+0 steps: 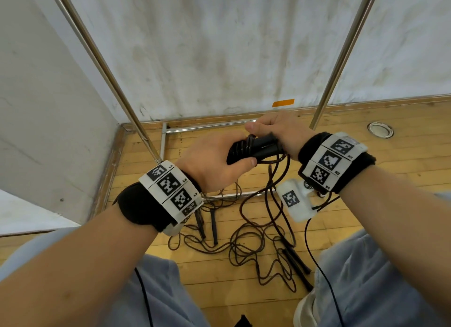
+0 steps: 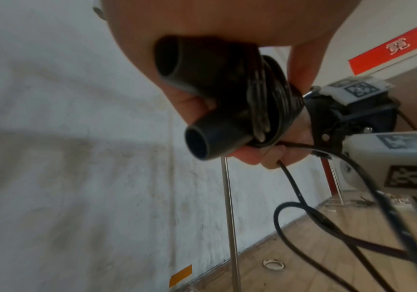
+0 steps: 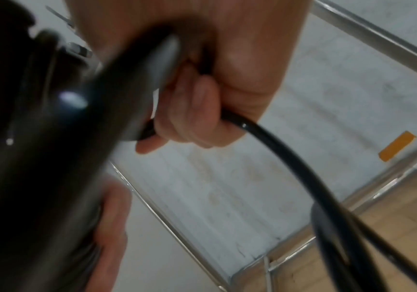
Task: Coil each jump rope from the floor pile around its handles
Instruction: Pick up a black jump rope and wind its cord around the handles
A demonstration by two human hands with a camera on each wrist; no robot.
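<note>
My left hand [image 1: 214, 160] grips the two black handles [image 1: 253, 148] with rope coiled round, my right hand [image 1: 280, 131] pinches the rope [image 3: 290, 158], more ropes [image 1: 246, 241] on the floor [image 1: 366, 216].

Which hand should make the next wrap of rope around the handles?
Right. The right hand already grips the loose rope trailing from the coil, while the left hand holds the two handles side by side as the anchor.
</note>
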